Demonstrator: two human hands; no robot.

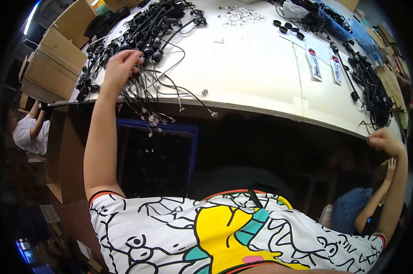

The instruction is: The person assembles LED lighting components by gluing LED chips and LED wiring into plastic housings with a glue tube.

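My left hand [123,67] is at the left of the table with its fingers closed, against a large pile of black cables [147,27] with thick dark connectors. What lies between those fingers is hidden. Below it, thin wires [158,86] with small pale end pieces fan out and hang over the front edge. On the far right, my right hand [386,141] is closed beside the table corner, just below a long bundle of black cables [371,86]. Whether it grips a cable end cannot be made out.
Small shiny parts [240,16] lie scattered at the back. Black rings [288,28] and two white tubes [314,64] are on the right. A blue bin [336,25] holds cables. Cardboard boxes [51,64] stand left; a blue-rimmed crate [193,150] sits below. Other people are at both sides.
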